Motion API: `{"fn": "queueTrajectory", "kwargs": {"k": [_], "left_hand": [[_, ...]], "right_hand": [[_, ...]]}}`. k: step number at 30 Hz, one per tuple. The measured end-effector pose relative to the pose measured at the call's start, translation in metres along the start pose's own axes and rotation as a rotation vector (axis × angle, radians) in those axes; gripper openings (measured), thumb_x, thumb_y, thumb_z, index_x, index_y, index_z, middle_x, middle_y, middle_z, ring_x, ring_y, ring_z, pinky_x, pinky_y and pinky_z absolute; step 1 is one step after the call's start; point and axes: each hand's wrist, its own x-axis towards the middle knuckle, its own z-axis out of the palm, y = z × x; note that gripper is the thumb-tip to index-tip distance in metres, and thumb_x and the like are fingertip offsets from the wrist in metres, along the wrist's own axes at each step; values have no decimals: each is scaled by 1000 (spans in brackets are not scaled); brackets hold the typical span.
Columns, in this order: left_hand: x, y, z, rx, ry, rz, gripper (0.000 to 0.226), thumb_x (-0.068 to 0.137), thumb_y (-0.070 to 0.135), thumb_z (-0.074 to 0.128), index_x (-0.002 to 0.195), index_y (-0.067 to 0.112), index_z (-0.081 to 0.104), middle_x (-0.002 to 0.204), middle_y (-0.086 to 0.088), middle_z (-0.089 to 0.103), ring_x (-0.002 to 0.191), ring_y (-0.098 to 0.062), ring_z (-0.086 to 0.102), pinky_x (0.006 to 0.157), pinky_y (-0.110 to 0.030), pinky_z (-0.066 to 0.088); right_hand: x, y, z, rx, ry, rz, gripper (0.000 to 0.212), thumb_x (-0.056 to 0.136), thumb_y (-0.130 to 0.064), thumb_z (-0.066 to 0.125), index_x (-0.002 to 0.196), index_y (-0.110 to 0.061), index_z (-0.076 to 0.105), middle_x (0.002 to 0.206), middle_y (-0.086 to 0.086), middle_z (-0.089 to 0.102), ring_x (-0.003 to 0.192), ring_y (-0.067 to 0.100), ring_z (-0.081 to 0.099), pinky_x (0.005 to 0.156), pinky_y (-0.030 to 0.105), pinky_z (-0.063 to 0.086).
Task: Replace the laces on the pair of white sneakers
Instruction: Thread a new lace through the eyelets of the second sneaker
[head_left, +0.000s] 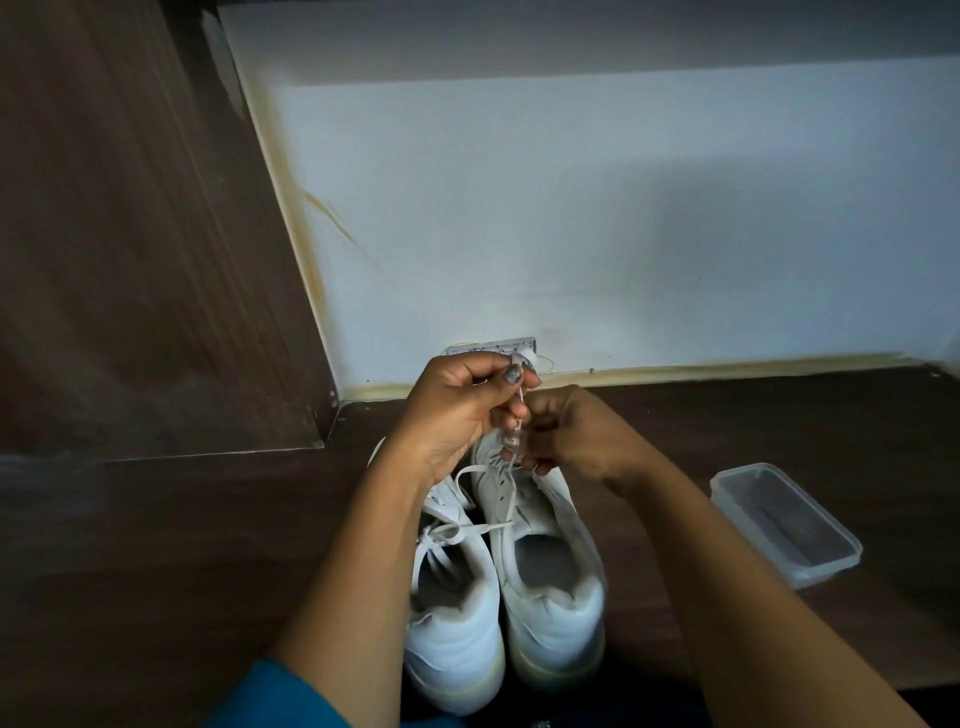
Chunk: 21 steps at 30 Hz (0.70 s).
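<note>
Head view: a pair of white sneakers stands on the dark wooden bench directly in front of the person, side by side and touching, heels toward the camera and toes pointing to 12 o'clock. The left sneaker (451, 603) has white lacing crossed over its tongue. The right sneaker (551, 582) shows bare eyelets along the near part of its opening.

Both hands meet over the far end of the right sneaker. The left hand (460, 410) is raised, fingers curled, and pinches a white lace (475, 468) between thumb and forefinger. From that pinch the lace drops straight down. The right hand (576, 431), just at 3 o'clock of the left and a little lower, has its fingers curled in and grips the same lace close to the eyelets; the fingertips are blurred. A loose stretch of lace loops out at 9 o'clock from the hands and trails across onto the left sneaker.

A blue sleeve (275, 696) shows at the lower edge, on the left arm.

At 3 o'clock from the sneakers, well apart, a clear plastic box (785, 525) sits open on the bench (156, 571). At 12 o'clock a white wall (571, 208) rises from the bench's back edge, and a small pale fitting (493, 346) sits at its foot, just behind the hands. A dark wood panel (130, 234) stands at 10 o'clock.
</note>
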Motion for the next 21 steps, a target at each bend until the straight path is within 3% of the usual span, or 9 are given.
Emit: {"fn": "queueTrajectory", "kwargs": {"k": [3, 5, 7, 10, 12, 14, 17, 20, 21], "left_hand": [[2, -4, -6, 200, 49, -28, 18, 89, -5, 54, 81, 7, 66, 63, -6, 58, 43, -7, 50, 41, -17, 40], [4, -13, -13, 460, 56, -135, 14, 87, -5, 58, 91, 6, 64, 66, -3, 57, 45, -7, 50, 42, -17, 41], [5, -23, -19, 819, -26, -221, 16, 85, 3, 64, 98, 11, 64, 69, 4, 56, 59, -12, 54, 52, -19, 41], [4, -30, -21, 1165, -180, -319, 21, 84, 13, 66, 105, 16, 65, 95, -2, 63, 92, -22, 61, 68, -23, 41], [4, -33, -22, 1237, -199, -353, 24, 84, 14, 66, 108, 17, 65, 103, -4, 63, 96, -22, 60, 68, -21, 39], [5, -32, -21, 1265, -175, -356, 19, 83, 14, 68, 102, 13, 68, 100, -7, 66, 87, -21, 60, 65, -21, 38], [5, -28, -23, 1206, -123, -354, 12, 83, 16, 67, 82, 5, 68, 73, -7, 61, 63, -16, 52, 51, -19, 35], [5, -22, -20, 1068, -60, -344, 23, 87, 24, 62, 66, 16, 61, 59, 1, 52, 54, -9, 44, 49, -20, 29], [6, -20, -19, 998, -35, -338, 26, 88, 26, 61, 64, 17, 61, 59, 0, 51, 54, -11, 43, 51, -22, 28]], "right_hand": [[1, 1, -1, 28, 51, 10, 12, 87, 9, 56, 77, 5, 59, 69, 17, 62, 47, 7, 53, 48, 18, 45], [-1, -2, -3, 83, 79, 16, 22, 89, 5, 56, 69, -4, 56, 63, 9, 63, 44, 6, 51, 45, 17, 43], [-3, -5, -5, 132, 118, 7, 28, 90, 3, 57, 64, -9, 55, 57, 3, 63, 43, 7, 49, 43, 17, 41], [-4, -11, -5, 135, 222, -25, 26, 92, -1, 55, 67, -8, 59, 57, 6, 61, 41, 8, 45, 42, 18, 37], [-3, -15, -9, 123, 326, -27, 22, 91, -5, 57, 70, -7, 63, 64, 5, 64, 43, 11, 50, 42, 19, 39], [-3, -19, -13, -72, 316, 2, 13, 85, -6, 63, 74, -4, 69, 68, 1, 67, 50, 15, 59, 50, 25, 50], [-1, -14, -10, -639, 202, 172, 6, 78, -15, 68, 73, -13, 72, 73, 2, 69, 66, 15, 64, 59, 26, 49], [1, -6, -10, -832, 306, 387, 11, 77, -18, 60, 82, -16, 70, 84, 3, 68, 77, 22, 62, 63, 26, 45], [1, -6, -12, -843, 248, 409, 13, 76, -17, 60, 83, -15, 71, 85, 4, 68, 76, 23, 61, 63, 27, 47]]}}
